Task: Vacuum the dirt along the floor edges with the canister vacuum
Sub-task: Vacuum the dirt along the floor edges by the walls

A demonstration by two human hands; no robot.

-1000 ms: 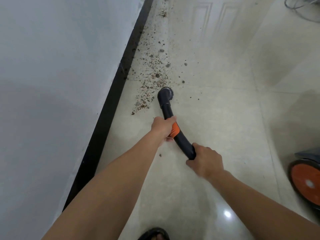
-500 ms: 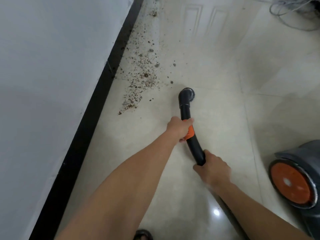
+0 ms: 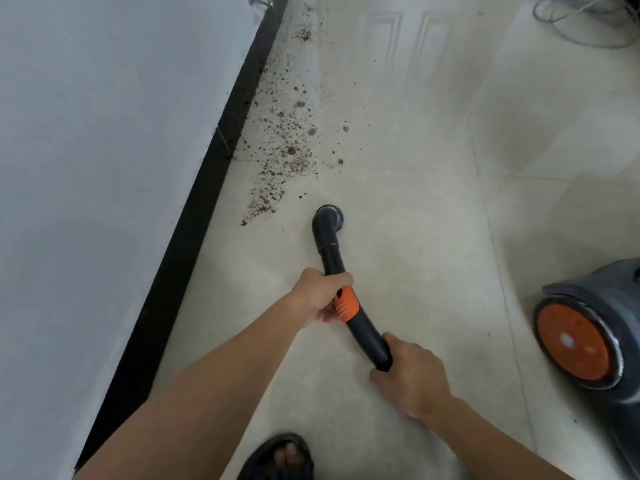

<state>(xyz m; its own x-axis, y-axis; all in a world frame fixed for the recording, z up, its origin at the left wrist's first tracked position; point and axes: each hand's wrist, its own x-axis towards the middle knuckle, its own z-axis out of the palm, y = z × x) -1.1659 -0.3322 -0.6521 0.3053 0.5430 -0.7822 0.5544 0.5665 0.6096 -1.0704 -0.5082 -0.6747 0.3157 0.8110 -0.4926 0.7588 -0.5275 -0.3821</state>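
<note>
A black vacuum wand with an orange slider points away from me over the pale tiled floor. Its round nozzle rests on the floor, a short way right of the near end of the brown dirt trail. The dirt runs along the black skirting board toward the far end. My left hand grips the wand just above the orange slider. My right hand grips the curved lower end. The grey canister vacuum with an orange wheel stands on the right.
A white wall fills the left side. A tangle of grey cable lies at the top right. My sandalled foot shows at the bottom edge. A white panelled door reflects in the glossy tiles ahead.
The nozzle has pulled back and to the right, off the near end of the dirt trail. The view has shifted, bringing more of the canister into sight at the right.
</note>
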